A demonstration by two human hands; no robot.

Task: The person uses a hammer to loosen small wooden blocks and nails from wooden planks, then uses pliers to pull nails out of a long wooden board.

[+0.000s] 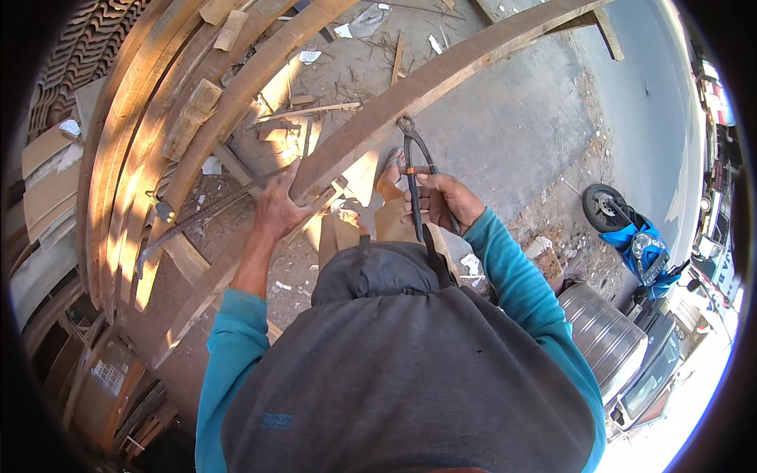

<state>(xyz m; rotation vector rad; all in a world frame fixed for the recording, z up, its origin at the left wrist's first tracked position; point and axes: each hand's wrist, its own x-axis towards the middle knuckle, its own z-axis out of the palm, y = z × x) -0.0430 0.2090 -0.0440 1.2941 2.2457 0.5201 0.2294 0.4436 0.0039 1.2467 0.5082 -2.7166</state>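
Honestly, your right hand [438, 202] squeezes the pincers [413, 169] while your left hand [280, 206] grips the plank [441, 75]; a slip could jab your fingers.

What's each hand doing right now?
Left hand: closed, gripping the long wooden plank.
Right hand: closed on the handles of the pincers, their head at the plank.

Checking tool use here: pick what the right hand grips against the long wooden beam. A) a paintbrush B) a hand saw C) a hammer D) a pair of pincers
D: the right hand holds dark pincers by the handles, head at the beam.
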